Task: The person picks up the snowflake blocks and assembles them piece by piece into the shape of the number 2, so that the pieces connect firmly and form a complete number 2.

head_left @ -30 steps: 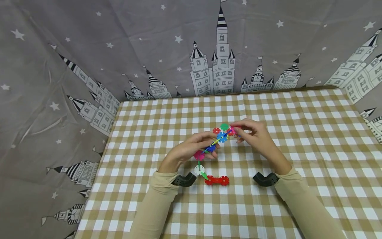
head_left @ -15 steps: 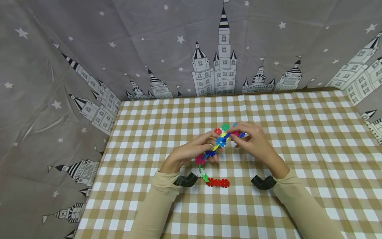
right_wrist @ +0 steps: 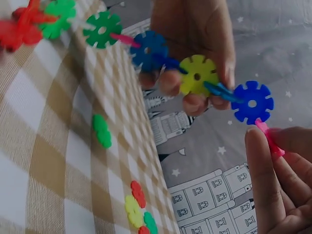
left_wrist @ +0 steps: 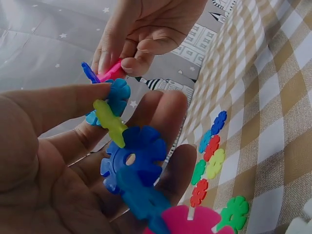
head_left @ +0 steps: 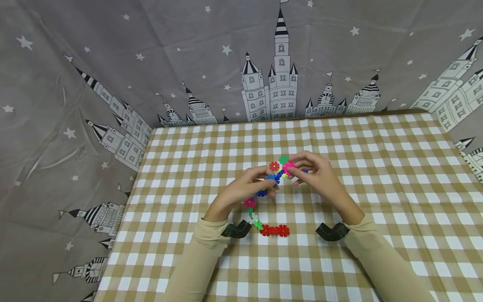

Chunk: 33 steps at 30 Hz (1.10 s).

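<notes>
A chain of interlocking snowflake discs [head_left: 274, 230] runs from two red ends near the middle of the table up to the hands. My left hand [head_left: 241, 185] holds it near the upper end; in the left wrist view, thumb and index finger pinch a light blue disc [left_wrist: 118, 95], with a yellow disc [left_wrist: 111, 124] and a blue disc [left_wrist: 134, 158] over the palm. My right hand [head_left: 316, 170] pinches a pink disc [right_wrist: 269, 138] edge-on at the rim of the chain's dark blue end disc [right_wrist: 252, 101]. Whether its slot is seated there, I cannot tell.
Several loose discs lie on the checked cloth beyond the hands, among them a red disc [left_wrist: 199, 193], a yellow disc [left_wrist: 215, 164] and a dark blue disc [left_wrist: 219, 123]. A grey curtain [head_left: 211, 63] with castle prints hangs behind the table [head_left: 181, 155].
My right hand has come slightly left with the pink disc, up to the chain's end. The chain's upper part has turned and shifted a little in my left hand.
</notes>
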Each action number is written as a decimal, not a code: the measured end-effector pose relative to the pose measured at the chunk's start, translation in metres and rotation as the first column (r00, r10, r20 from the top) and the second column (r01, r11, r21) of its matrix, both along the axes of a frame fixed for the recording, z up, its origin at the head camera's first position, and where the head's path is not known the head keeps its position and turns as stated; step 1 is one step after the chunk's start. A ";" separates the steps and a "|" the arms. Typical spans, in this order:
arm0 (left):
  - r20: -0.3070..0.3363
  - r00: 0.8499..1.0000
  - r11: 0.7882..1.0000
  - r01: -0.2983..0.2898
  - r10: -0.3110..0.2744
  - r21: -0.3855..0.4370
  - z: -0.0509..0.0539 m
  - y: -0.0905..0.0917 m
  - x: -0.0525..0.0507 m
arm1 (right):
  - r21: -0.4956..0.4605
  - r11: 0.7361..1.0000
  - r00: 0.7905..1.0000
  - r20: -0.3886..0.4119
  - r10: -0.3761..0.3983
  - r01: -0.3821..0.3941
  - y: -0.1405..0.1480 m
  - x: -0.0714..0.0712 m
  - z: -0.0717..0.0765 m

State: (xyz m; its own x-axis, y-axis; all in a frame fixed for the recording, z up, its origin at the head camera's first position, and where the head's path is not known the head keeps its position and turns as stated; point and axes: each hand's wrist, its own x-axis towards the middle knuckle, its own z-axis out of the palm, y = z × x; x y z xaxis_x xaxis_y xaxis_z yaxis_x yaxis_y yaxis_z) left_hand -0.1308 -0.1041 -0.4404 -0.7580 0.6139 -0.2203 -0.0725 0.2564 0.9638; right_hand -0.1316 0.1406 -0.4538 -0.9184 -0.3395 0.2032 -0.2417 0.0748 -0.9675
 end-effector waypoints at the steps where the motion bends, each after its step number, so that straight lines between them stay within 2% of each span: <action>1: -0.004 1.000 1.000 -0.005 0.005 -0.003 0.001 0.000 0.000 | -0.019 1.000 1.000 0.016 -0.006 0.006 0.001 0.000 0.000; 8: -0.042 0.999 1.000 -0.027 0.027 -0.006 0.003 0.002 0.002 | -0.015 1.000 1.000 0.005 -0.026 0.026 0.002 0.001 0.002; 13: -0.038 0.999 1.000 -0.027 0.027 -0.007 0.005 0.001 0.003 | 0.066 0.997 0.999 -0.045 -0.031 0.034 0.003 0.003 0.005; 18: -0.048 0.998 0.999 -0.045 0.044 -0.026 0.005 -0.001 0.003 | 0.144 0.990 0.997 -0.078 0.000 0.011 0.004 0.005 0.008; 24: -0.027 0.997 0.997 -0.077 0.076 -0.016 0.004 -0.001 0.004 | 0.095 0.995 0.993 -0.116 0.017 -0.006 0.001 0.008 0.009; 33: 0.001 0.998 0.997 -0.069 0.069 0.035 0.003 0.004 0.005 | 0.069 0.996 0.991 -0.118 0.066 -0.058 0.002 0.008 0.012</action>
